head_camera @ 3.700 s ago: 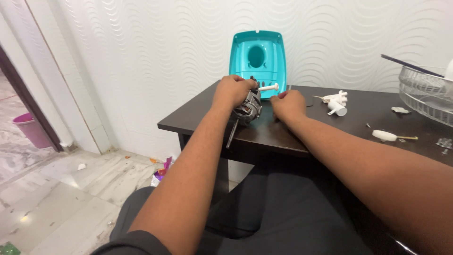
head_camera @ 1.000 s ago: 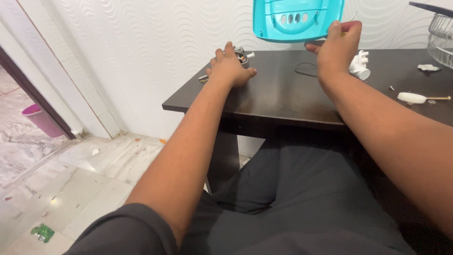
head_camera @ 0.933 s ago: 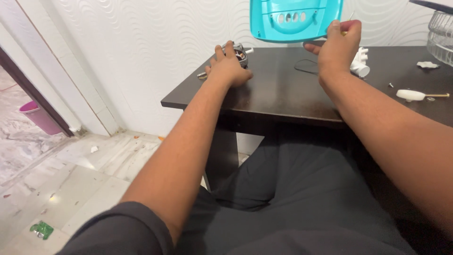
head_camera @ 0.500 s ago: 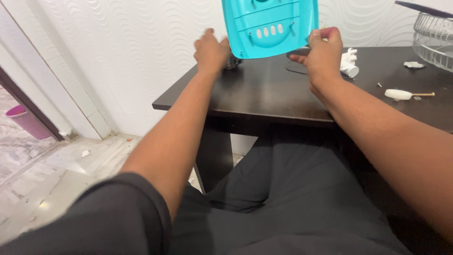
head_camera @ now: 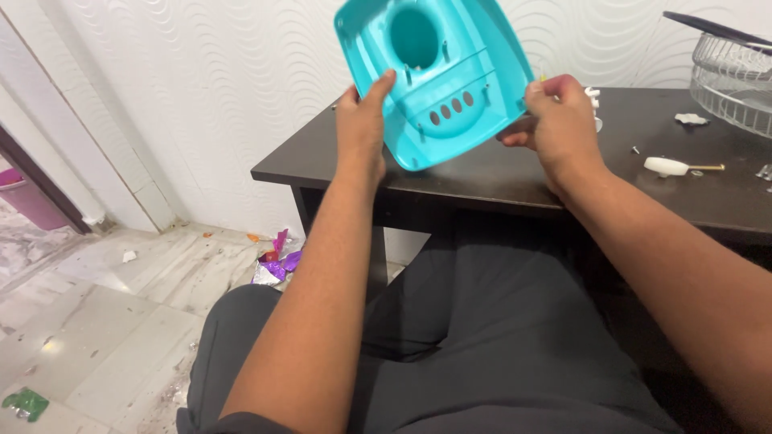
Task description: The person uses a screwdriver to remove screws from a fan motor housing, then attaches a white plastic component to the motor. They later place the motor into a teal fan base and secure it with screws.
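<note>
Both forearms reach forward from the seated person's lap and hold a teal cover (head_camera: 438, 76) up in the air above the near edge of a dark table (head_camera: 482, 173). The left hand (head_camera: 363, 120) grips the cover's left edge, thumb laid up across the inner face, the other fingers behind the plastic and out of sight. The right hand (head_camera: 556, 120) grips the right lower edge, fingers curled round the rim, knuckles toward the camera; what its fingertips do behind the cover cannot be seen. The cover sits between the two hands, tilted with its hollow inner side facing the person, showing a round hole near the top, a row of small oval slots lower down and a few thin posts. Its top edge is cut off by the frame.

Just beyond the right hand a small white part (head_camera: 593, 98) peeks out, mostly hidden by the fingers and the cover. Farther right of that hand a white handle with a thin metal shaft (head_camera: 674, 166) lies on the table, with a white scrap (head_camera: 691, 119) behind it and a wire grille (head_camera: 736, 80) at the far right, cut off by the frame edge. Below and left of the left arm, crumpled purple foil (head_camera: 277, 261) lies on the tiled floor (head_camera: 104, 321). Small specks on the table near the handle are too small to make out.
</note>
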